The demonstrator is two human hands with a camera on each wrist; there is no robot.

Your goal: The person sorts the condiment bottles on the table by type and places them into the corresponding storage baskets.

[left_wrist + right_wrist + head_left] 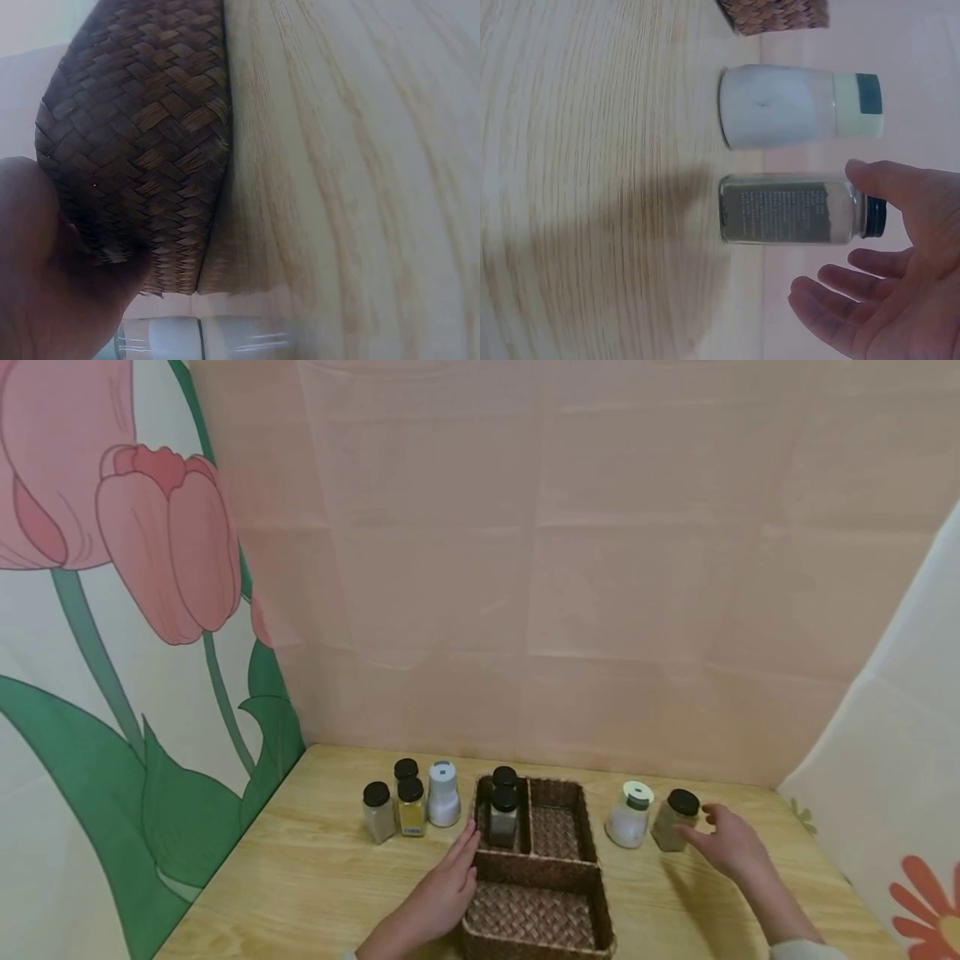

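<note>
My left hand (442, 893) lies along the left wall of a brown woven basket (536, 860), its fingers extended against the outside; the left wrist view shows the hand touching the weave (142, 135). My right hand (731, 847) is spread beside a square glass spice jar (670, 828) with a black lid. Its thumb is by the jar's neck, while the other fingers stand apart from the glass (780, 210). Just left of that jar stands a white-filled shaker bottle (772, 105) with a pale green cap. Two black-lidded jars (503, 828) stand in the basket's back-left compartment.
Left of the basket stand several containers: a pale-filled jar (380, 820), a yellow-filled jar (412, 817), another black-lidded jar (406, 767) behind, and a white shaker (444, 802). The wood-grain table (300, 868) meets a pinkish cloth backdrop (450, 610).
</note>
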